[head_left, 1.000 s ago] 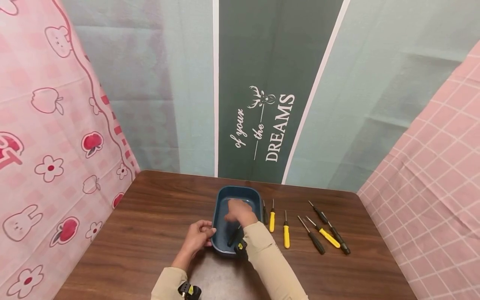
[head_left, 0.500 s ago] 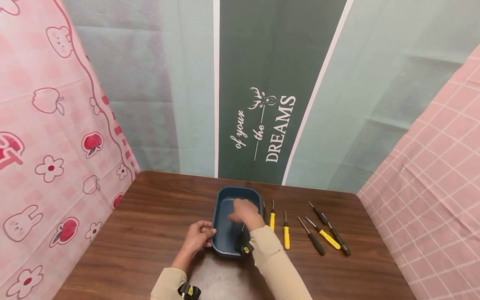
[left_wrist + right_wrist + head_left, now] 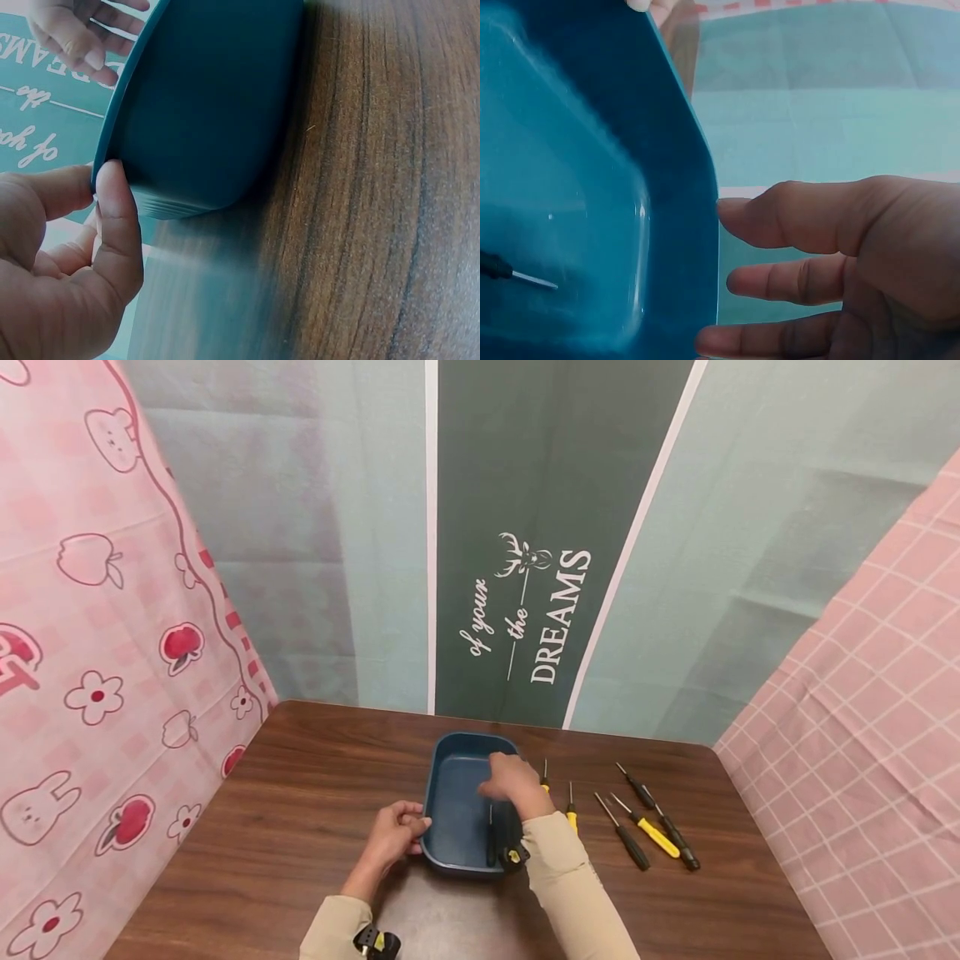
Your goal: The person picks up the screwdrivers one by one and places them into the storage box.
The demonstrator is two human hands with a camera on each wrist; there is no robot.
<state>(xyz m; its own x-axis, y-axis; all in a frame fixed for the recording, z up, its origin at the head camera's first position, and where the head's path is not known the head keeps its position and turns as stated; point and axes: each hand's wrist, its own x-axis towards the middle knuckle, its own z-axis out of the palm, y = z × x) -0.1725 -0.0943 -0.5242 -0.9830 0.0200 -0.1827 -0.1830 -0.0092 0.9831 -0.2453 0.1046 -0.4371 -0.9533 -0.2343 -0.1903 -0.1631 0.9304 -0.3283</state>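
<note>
Blue tray (image 3: pixel 454 810) points lengthwise toward the backdrop (image 3: pixel 517 485).

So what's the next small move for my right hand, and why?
Probably reach for the nearest yellow screwdriver on the table: your right hand looks open and holds nothing, a black-handled screwdriver lies in the blue tray, and your left hand pinches the tray.

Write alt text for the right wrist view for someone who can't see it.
Right hand, fingers extended and holding nothing, at the edge of a blue tray. A black-handled screwdriver lies inside, and the partly visible left hand grips the rim.
</note>
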